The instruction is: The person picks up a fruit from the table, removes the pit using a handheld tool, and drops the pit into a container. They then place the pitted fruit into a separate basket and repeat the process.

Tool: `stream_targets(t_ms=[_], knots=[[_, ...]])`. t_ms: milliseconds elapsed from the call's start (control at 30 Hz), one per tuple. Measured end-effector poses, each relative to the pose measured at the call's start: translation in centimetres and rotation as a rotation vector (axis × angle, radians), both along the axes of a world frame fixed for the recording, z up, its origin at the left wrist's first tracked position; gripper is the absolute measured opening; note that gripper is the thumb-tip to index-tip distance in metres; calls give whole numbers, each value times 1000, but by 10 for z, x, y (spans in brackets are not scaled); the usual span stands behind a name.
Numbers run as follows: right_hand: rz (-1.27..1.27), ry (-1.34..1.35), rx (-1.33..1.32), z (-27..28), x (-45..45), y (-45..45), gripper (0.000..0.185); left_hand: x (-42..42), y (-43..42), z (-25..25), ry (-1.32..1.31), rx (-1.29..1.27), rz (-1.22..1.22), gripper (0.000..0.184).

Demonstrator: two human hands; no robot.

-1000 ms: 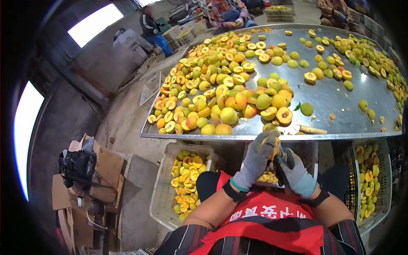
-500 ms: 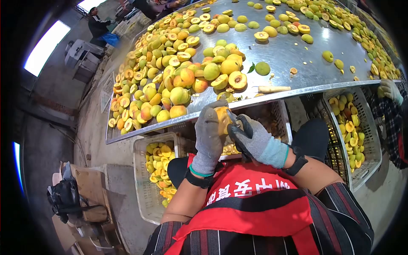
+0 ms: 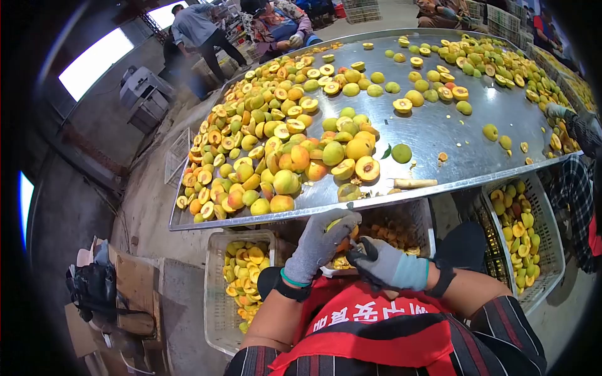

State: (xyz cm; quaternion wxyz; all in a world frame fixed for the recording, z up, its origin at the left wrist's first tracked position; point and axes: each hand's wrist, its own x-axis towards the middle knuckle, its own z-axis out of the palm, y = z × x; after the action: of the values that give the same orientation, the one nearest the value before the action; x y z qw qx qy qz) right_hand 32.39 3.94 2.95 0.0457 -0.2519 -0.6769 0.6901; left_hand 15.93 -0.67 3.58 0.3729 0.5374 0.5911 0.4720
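Left hand: we see the gloved left hand (image 3: 323,241) with its fingers clamped on a fruit (image 3: 343,232), apparently to steady it for the other hand.
Right hand: the gloved right hand (image 3: 381,260) meets the fruit from the right; its fingers curl together, seemingly around a tool (image 3: 390,293), of which we make out only a pale end.
Fruit in hand: we find it just beyond the near table edge, above the middle crate (image 3: 428,227), a place that would let scraps drop inside.
Table: the metal table (image 3: 483,160) is smooth and shiny; its raised rim presumably stops round fruit rolling off.
Fruit pile: the pile (image 3: 269,156) covers the left side, rounded green-to-orange skins among flat yellow cut faces.
Wooden handle: a pale, slender wooden handle (image 3: 415,183) lies at the near rim, probably for easy reach.
Side crates: we note the left crate (image 3: 218,313) and right crate (image 3: 547,216), perforated plastic, holding yellow pieces.
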Motion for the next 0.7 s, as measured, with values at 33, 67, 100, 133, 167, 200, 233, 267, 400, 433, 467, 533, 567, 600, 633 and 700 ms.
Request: stream_targets(t_ms=[33, 67, 100, 133, 167, 200, 233, 267, 400, 433, 467, 533, 567, 600, 633, 700], knots=[[7, -1, 0, 5, -1, 0, 31, -1, 0, 1, 52, 0, 11, 24], [6, 13, -101, 8, -2, 0, 30, 2, 2, 1, 45, 73, 46, 23], [5, 28, -204, 8, -3, 0, 30, 5, 1, 1, 46, 73, 54, 23], [10, 29, -205, -1, -5, -2, 30, 7, 0, 3, 115, 115, 88, 23], [-74, 125, 186, -20, -7, -6, 28, 9, -1, 6, 185, 157, 119, 22], [-158, 218, 576, -32, -8, -8, 27, 9, -2, 13, 207, 90, 86, 21], [-157, 217, 575, -40, -6, -7, 27, 9, -2, 13, 206, 89, 87, 21], [-105, 126, 682, -44, -4, -6, 27, 9, -2, 13, 252, 15, 64, 20], [-34, -33, -70, -3, -3, -4, 29, 10, 0, -7, 124, 150, 123, 20], [-30, -35, -73, -13, -4, -5, 29, 12, -2, -8, 123, 147, 126, 20], [-51, 70, 141, -30, -5, -6, 30, 14, -3, -5, 140, 138, 143, 20], [-105, 99, 350, -27, -4, -7, 34, 13, -2, 6, 244, 136, 94, 20], [-105, 97, 345, -24, -2, -7, 34, 11, 0, 6, 243, 130, 93, 20], [-34, -13, 519, -22, 0, -7, 35, 10, 1, 5, 203, -53, 57, 20], [39, -122, 694, -21, 0, -5, 37, 9, 3, 6, 162, -233, 22, 19], [77, -90, 717, -23, -4, -2, 40, 7, 5, 6, 179, -260, 15, 17]])
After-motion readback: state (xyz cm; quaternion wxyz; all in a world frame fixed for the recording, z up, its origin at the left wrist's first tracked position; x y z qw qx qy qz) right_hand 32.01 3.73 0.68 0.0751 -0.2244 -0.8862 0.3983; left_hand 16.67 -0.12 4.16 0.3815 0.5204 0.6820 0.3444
